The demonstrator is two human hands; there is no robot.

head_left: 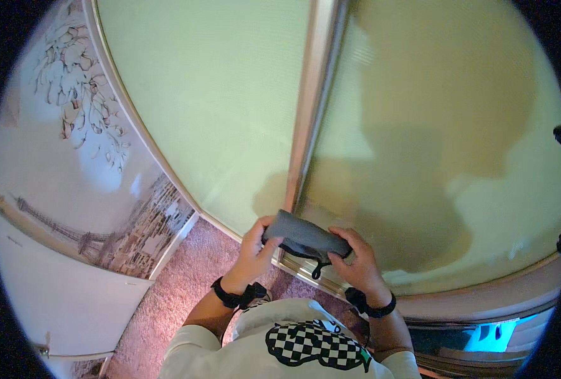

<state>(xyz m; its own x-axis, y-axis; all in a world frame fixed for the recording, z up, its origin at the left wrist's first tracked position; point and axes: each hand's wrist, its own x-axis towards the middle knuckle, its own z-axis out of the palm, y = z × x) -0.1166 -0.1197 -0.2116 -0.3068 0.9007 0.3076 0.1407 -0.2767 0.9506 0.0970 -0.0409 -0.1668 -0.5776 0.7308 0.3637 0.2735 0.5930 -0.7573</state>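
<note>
While both hands grip it, the grey cloth [304,237], seemingly folded.

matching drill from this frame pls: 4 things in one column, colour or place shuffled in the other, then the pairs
Things
1. folded cloth
2. carpet
3. sliding panel
4. wrist straps

Colour or place
A. pale green, behind the hands
B. black, one on each wrist
C. grey, held between left hand and right hand
D. pinkish, on the floor at lower left

Pairs: 1-C, 2-D, 3-A, 4-B
</note>
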